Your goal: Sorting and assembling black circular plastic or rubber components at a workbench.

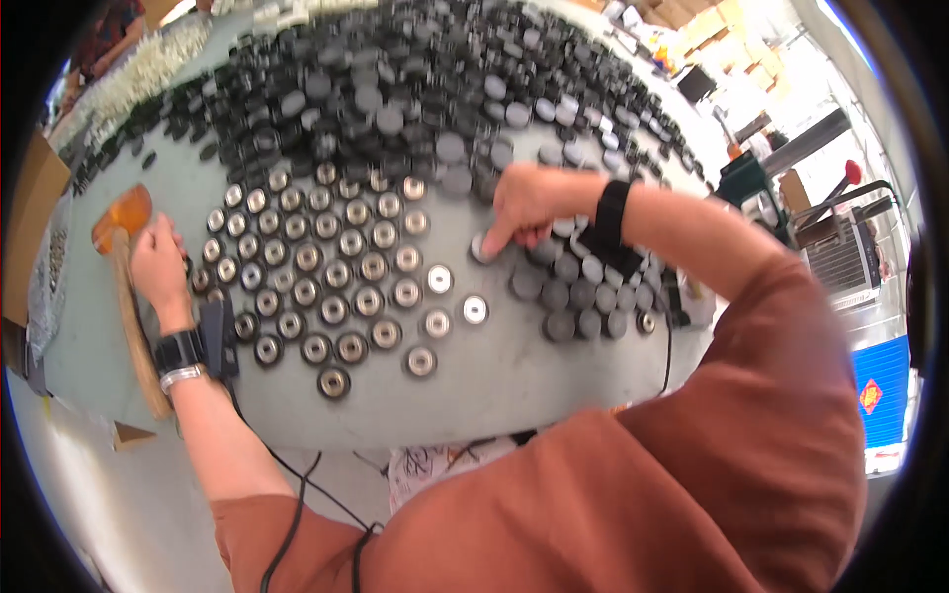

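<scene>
My right hand (534,208) is curled over the table, its thumb on a small round grey disc (480,249) and its other fingers folded under. My left hand (163,262) is closed at the far left, beside a mallet with an orange head (129,212) and a wooden handle (138,336). A bit of something dark shows at its fingers, too small to name. Between my hands lie many black rings with metal centres (336,273), set out one by one. Two paler ones (474,309) lie at their right edge. Plain dark discs (573,295) sit in rows below my right hand.
A large heap of black and grey round parts (366,94) covers the far table. White pieces (158,69) lie at the far left, near another person (104,44). A cardboard box (35,212) stands left; a green machine (756,183) stands right. Cables (297,504) hang along my left arm.
</scene>
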A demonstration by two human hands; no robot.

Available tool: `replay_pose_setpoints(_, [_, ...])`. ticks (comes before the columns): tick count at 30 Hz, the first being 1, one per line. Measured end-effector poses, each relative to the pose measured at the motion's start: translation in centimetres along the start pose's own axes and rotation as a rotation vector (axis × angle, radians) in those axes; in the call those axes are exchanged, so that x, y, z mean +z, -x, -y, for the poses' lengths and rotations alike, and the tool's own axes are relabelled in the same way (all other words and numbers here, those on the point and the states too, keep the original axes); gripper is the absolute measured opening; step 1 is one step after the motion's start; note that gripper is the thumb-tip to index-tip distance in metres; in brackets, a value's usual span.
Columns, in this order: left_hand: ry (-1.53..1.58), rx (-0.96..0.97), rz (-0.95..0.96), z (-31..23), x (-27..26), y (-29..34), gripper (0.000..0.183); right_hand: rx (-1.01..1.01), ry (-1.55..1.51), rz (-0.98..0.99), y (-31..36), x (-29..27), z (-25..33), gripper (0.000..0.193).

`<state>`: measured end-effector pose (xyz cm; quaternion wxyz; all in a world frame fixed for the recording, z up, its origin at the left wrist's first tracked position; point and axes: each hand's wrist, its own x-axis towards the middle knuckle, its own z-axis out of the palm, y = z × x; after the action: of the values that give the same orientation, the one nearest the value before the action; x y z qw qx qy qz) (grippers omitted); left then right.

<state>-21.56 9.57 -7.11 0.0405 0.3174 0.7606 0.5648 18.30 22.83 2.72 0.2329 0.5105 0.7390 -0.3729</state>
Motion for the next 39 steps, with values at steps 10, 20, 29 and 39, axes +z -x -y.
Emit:
replay_pose_setpoints(10, [0.055,-0.026,-0.006,0.4,0.2,0.6,0.029,-0.515,0.465,-0.446,3.6,2.2,-3.5,0.023])
replay_pose_setpoints(20, [0.059,-0.069,-0.003,-0.2,0.5,0.2,0.028,-0.184,0.285,-1.236,-9.0,-11.6,-12.0,0.021])
replay_pose_setpoints(29, [0.008,-0.046,-0.022,-0.6,0.0,0.4,0.029,-0.541,0.278,-1.228,-5.8,-7.7,-3.1,0.018])
replay_pose_setpoints(39, [0.080,-0.081,-0.024,-0.7,0.1,0.6,0.029,-0.702,0.174,-0.855,-3.8,3.2,2.8,0.012])
